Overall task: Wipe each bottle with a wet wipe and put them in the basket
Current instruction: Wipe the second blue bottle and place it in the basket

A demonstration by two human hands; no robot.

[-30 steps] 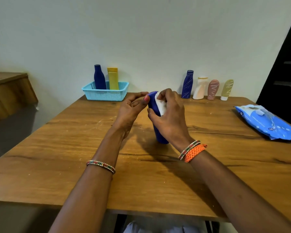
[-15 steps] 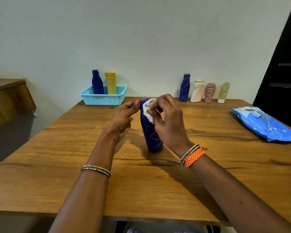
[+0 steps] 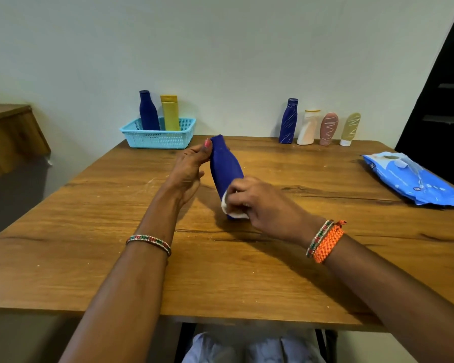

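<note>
Tilted, smooth dark-blue bottle [image 3: 225, 166]

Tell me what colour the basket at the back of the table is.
Light blue basket, seen in the head view.

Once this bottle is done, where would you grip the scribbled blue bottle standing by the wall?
Grip the scribbled blue bottle around its wide lower body, coming from its open left side, since the white bottle crowds its right; it stands upright and narrows toward the cap.

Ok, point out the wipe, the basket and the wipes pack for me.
wipe [image 3: 232, 212]: head view, white fold below the right hand's fingers.
basket [image 3: 157, 140]: head view, front mesh wall.
wipes pack [image 3: 414, 180]: head view, middle of the blue wrapper.
</note>
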